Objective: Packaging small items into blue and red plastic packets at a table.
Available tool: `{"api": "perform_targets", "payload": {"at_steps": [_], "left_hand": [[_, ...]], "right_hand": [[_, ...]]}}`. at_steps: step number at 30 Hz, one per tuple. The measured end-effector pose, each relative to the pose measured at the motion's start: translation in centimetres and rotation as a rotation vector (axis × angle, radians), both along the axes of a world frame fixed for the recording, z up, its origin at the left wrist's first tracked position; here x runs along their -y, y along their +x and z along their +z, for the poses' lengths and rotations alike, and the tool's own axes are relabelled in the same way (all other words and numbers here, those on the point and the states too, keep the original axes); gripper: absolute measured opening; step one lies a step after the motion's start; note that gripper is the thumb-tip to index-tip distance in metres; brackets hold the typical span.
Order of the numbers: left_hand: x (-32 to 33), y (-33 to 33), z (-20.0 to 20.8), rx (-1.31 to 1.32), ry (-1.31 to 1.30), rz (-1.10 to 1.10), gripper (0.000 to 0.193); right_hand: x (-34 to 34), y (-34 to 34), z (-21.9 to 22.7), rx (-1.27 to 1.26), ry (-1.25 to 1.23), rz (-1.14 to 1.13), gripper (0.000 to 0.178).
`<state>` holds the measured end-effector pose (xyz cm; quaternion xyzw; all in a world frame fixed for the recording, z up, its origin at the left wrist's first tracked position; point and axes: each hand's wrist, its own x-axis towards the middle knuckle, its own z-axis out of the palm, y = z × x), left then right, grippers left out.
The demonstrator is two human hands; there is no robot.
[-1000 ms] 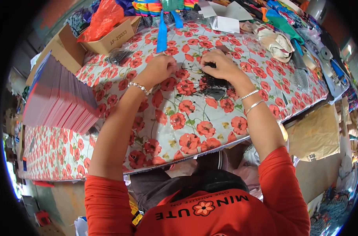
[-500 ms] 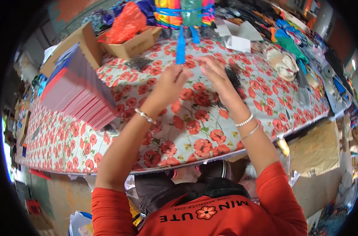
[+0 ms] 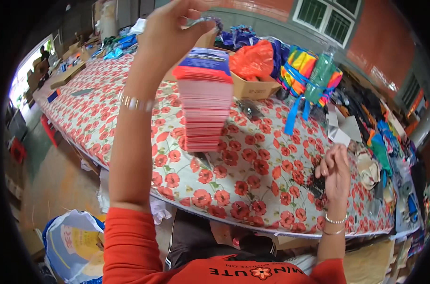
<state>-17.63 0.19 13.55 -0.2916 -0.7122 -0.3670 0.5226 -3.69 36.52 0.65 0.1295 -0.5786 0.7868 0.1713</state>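
Observation:
My left hand is raised at the top of the picture, over the near-left side of a tall stack of printed cards. Its thumb stands apart from the bent fingers, and nothing shows between them. The stack has a blue and red top and pinkish-red edges, and rises upright from the flowered tablecloth. Over the right part of the cloth is my right hand, fingers loosely bent and apart, with no object seen in it. Beside its fingers lies a dark fuzzy bundle, partly hidden by the hand.
Behind the stack stands a cardboard box with a red plastic bag. A rainbow-coloured bundle tied with blue strips holds a green bottle. A knife-like blade lies far left. Fabric heaps line the right.
My view has swung left. My left hand has risen up and leftward past the card stack, and my hands have moved far apart. My right hand has lowered toward the dark bundle.

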Motion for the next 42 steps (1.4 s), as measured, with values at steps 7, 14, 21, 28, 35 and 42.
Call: {"api": "perform_targets", "payload": {"at_steps": [7,14,21,28,35,42], "left_hand": [[3.5,-14.0,-4.3,0.935,0.131,-0.251,0.036],[2.3,-14.4,-3.3,0.782,0.404,-0.443,0.02],[2.2,-10.9,-0.6,0.643,0.597,-0.501,0.018],[1.0,-6.3,2.3,0.515,0.725,-0.563,0.016],[-1.9,-6.5,4.8,0.615,0.681,-0.996,0.011],[-16.5,5.5,-7.1,0.592,0.283,-0.682,0.017]], "right_hand": [[1.6,1.4,-1.1,0.118,0.082,-0.103,0.013],[3.6,1.1,-1.6,0.164,0.088,-0.117,0.013],[5.0,0.7,-1.6,0.216,0.152,-0.023,0.009],[6.3,0.9,-1.8,0.214,0.164,0.056,0.009],[7.0,1.3,-1.8,0.222,0.173,0.015,0.007],[0.0,-0.3,-6.4,0.077,-0.302,-0.076,0.029]]}}
